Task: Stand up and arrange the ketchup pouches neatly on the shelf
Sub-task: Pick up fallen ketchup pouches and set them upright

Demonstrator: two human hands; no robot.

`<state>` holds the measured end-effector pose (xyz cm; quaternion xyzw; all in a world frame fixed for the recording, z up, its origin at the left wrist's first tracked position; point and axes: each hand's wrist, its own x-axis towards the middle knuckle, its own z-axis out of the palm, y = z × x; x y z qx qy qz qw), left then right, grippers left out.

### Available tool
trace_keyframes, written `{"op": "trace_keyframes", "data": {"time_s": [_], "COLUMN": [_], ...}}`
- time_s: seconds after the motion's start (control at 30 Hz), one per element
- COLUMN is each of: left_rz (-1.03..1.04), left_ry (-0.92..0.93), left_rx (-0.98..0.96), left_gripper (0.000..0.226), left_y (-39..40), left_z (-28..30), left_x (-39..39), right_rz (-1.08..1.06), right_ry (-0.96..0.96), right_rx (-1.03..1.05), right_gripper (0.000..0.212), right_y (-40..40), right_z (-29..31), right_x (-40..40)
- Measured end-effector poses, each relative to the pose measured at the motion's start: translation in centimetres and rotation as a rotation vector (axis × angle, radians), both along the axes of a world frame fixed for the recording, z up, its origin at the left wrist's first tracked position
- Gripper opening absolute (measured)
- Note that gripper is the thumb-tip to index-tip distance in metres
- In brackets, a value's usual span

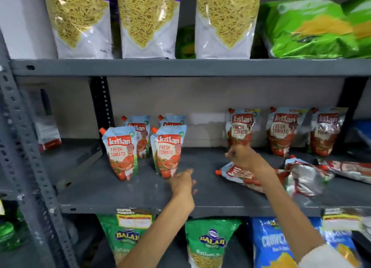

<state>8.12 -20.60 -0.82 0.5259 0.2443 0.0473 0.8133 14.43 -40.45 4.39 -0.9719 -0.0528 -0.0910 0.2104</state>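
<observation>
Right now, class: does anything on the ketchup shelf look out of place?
Yes. Three ketchup pouches lie flat at the shelf's right front, while the others stand upright. The right hand holds one upright pouch by its base.

Single head-worn wide-angle view, facing a grey metal shelf point(140, 195) straight on from close range, middle shelf level centred, level above cut off at top, level below at bottom, forearms entering from lower edge
</observation>
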Motion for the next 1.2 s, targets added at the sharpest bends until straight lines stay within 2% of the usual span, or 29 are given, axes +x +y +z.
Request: {"op": "trace_keyframes", "data": {"time_s": [0.03, 0.1, 0.17, 0.27, 0.33, 0.4, 0.5, 0.57, 0.63, 0.73, 0.9, 1.03, 1.1, 1.2], "left_rz": [-0.115, -0.268, -0.348, -0.432, -0.445, -0.425, -0.421, -0.425, -0.385, -0.291, -0.132, -0.114, -0.147, -0.243], "left_ry": [0.049, 0.096, 0.121, 0.122, 0.135, 0.163, 0.181, 0.161, 0.119, -0.012, -0.318, -0.575, -0.660, -0.672], "left_rx": [-0.120, -0.307, -0.399, -0.391, -0.363, -0.363, -0.331, -0.258, -0.158, -0.023, 0.315, 0.546, 0.645, 0.684], "left_gripper": [0.018, 0.032, 0.040, 0.028, 0.033, 0.038, 0.028, 0.020, 0.013, 0.032, 0.044, 0.054, 0.052, 0.054], "left_y": [-1.5, -5.3, -8.2, -11.4, -13.0, -13.9, -14.7, -15.2, -15.9, -16.5, -15.8, -14.6, -14.0, -13.5], "left_z": [0.7, 1.4, 1.8, 2.4, 2.9, 3.2, 3.4, 3.4, 3.1, 2.5, 4.4, 4.9, 3.8, 1.2], "left_x": [-0.5, -1.6, -2.1, -2.0, -1.8, -1.2, -0.3, -0.1, -0.1, 0.7, 2.3, 4.4, 5.5, 6.9], "right_rz": [-0.039, -0.061, -0.069, -0.051, -0.029, -0.008, 0.049, 0.105, 0.173, 0.242, 0.239, 0.268, 0.231, 0.130], "right_ry": [0.060, 0.169, 0.287, 0.416, 0.462, 0.467, 0.425, 0.390, 0.348, 0.254, -0.148, -0.389, -0.415, -0.363], "right_rx": [-0.055, -0.130, -0.148, -0.197, -0.180, -0.144, -0.110, -0.073, 0.016, 0.286, 0.717, 0.841, 0.846, 0.822], "right_gripper": [0.031, 0.031, 0.029, 0.035, 0.054, 0.063, 0.047, 0.022, 0.013, 0.012, 0.028, 0.038, 0.033, 0.026], "right_y": [-1.9, -5.4, -7.4, -8.2, -8.8, -8.9, -9.4, -9.6, -10.0, -10.6, -11.0, -9.8, -9.4, -9.2], "right_z": [0.4, 0.8, 1.2, 1.3, 1.0, 1.0, 0.9, 0.9, 1.0, 1.0, 0.5, 0.2, -1.0, -3.3], "right_x": [0.4, 1.0, 1.5, 2.1, 2.4, 2.1, 1.5, 1.1, 0.7, 0.0, 0.6, 0.6, 0.8, 1.2]}}
